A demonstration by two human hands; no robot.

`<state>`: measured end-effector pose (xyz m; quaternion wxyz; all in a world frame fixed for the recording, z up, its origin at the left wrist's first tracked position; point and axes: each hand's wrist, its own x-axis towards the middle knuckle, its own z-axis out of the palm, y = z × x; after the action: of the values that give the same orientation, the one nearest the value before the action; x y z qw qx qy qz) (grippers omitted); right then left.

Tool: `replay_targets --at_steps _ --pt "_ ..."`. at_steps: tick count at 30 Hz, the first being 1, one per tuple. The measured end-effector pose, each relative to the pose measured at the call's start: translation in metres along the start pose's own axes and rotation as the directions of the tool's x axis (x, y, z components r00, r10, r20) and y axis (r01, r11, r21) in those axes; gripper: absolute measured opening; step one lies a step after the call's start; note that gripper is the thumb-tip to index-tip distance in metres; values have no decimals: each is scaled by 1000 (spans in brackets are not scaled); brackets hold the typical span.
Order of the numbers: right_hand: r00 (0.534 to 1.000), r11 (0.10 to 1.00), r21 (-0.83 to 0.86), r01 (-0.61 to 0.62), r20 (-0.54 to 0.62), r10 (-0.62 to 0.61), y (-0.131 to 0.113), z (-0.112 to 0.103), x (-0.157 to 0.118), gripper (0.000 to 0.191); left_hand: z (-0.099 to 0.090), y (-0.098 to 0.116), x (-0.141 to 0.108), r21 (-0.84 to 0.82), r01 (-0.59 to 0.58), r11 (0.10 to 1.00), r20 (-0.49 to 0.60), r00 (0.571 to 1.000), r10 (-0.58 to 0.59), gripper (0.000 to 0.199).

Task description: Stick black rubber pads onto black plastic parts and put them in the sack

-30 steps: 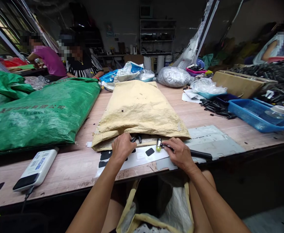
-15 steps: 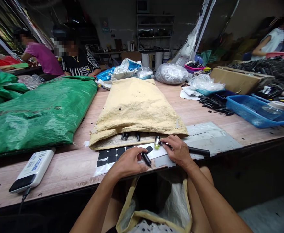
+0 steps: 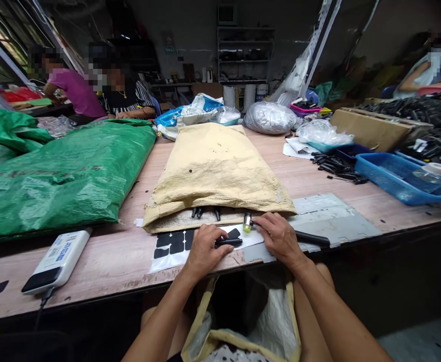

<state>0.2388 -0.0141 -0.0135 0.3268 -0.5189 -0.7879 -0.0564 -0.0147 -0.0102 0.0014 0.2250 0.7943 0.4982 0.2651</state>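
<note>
My left hand [image 3: 207, 250] is closed on a black tubular part [image 3: 228, 243], which lies nearly level above the table's front edge. Close to its right, my right hand [image 3: 278, 234] grips a small hammer [image 3: 247, 222] with a silver and yellow-green head and a black handle [image 3: 313, 239]. Between and below the hands lies a white sheet with black stickers [image 3: 171, 246]. Behind them rests a cream sack [image 3: 220, 166], its open mouth showing several black parts [image 3: 217, 213].
A green sack [image 3: 54, 176] and a white power bank [image 3: 57, 261] with a cable are at the left. At the right are a grey board [image 3: 329, 216], a blue tray [image 3: 393, 186] and black parts [image 3: 337, 166]. An open sack [image 3: 280, 322] hangs at my lap. Other people sit beyond.
The black part in my left hand has turned from slanting downward to nearly level. My right hand and the hammer have hardly moved. The camera view has shifted slightly.
</note>
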Motion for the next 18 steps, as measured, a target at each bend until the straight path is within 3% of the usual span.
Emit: replay_targets --at_steps 3,13,18 --pt "998 999 -4 52 -44 -53 -10 -6 2 30 -1 0 0 -14 10 1000 -1 1000 -10 19" --pt "995 952 290 98 -40 -91 -66 -25 9 33 -2 -3 1 -26 17 1000 -3 1000 -17 18" --pt "994 979 201 40 94 -59 -68 -20 3 31 -2 -4 0 -38 13 999 0 1000 -13 15"
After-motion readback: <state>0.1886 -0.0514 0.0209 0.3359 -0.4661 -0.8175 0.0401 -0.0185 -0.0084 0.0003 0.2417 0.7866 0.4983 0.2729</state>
